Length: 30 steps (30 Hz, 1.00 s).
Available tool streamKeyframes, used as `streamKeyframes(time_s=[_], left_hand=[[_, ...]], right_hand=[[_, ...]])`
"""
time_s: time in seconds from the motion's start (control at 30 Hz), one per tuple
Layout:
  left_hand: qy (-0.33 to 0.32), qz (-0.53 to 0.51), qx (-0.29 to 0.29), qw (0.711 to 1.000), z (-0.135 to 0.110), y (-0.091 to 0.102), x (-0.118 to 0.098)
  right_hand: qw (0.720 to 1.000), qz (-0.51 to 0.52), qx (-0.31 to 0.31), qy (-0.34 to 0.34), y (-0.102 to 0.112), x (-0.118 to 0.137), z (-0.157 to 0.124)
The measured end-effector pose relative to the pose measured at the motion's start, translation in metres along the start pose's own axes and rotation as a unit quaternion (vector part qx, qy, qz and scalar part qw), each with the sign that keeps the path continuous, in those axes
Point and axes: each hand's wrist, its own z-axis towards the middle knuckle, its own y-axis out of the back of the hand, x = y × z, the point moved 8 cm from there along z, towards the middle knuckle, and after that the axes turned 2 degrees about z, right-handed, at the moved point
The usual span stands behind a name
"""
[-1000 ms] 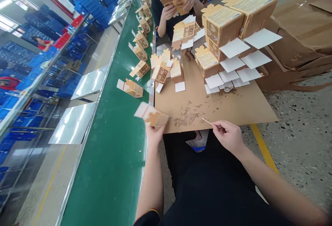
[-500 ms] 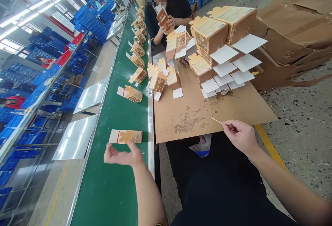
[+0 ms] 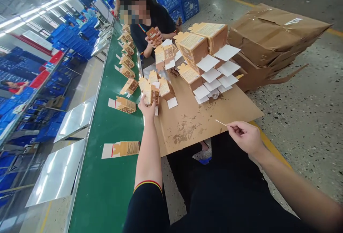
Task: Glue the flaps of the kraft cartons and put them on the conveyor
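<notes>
My left hand reaches to the left edge of the cardboard-topped table, thumb and fingers on either side of a small brown printed carton. Other open-flapped cartons stand close around it, one carton just to its right. Between the pinched fingertips of my right hand is a thin cotton swab, pointing left over the table's front edge. A small round clear dish sits by the white flaps of the stacked cartons.
A green conveyor belt on the left carries a row of cartons, the nearest carton lying by my left forearm. Wet marks stain the cardboard sheet. Across the table a co-worker holds a brown box. Large wrapped cartons stand right.
My left hand has moved from above the belt forward and right to a carton on the table, and now grips it. My right hand keeps the swab nearly in place. The view has shifted.
</notes>
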Motion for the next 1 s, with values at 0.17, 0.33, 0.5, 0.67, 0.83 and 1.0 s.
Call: streamKeyframes(time_s=[0.17, 0.33, 0.5, 0.67, 0.83, 1.0], left_hand=[[0.048, 0.016, -0.048, 0.998, -0.097, 0.033, 0.005], [0.099, -0.061, 0.024, 0.993, -0.170, 0.047, 0.014], [0.220, -0.114, 0.072, 0.966, -0.151, 0.046, 0.037], [0.290, -0.166, 0.181, 0.925, -0.162, 0.016, 0.032], [0.248, -0.426, 0.129, 0.860, -0.200, 0.014, 0.002], [0.253, -0.440, 0.110, 0.855, -0.213, 0.002, -0.003]], right_hand=[[0.997, -0.069, -0.007, 0.027, 0.012, -0.015, 0.046], [0.983, -0.163, 0.065, 0.054, -0.007, -0.029, 0.118], [0.970, -0.196, 0.133, 0.047, -0.035, -0.044, 0.158], [0.971, -0.197, 0.131, 0.033, -0.031, -0.051, 0.159], [0.988, -0.127, 0.061, 0.056, -0.012, -0.020, 0.108], [0.978, -0.005, 0.182, 0.100, -0.084, 0.025, 0.021]])
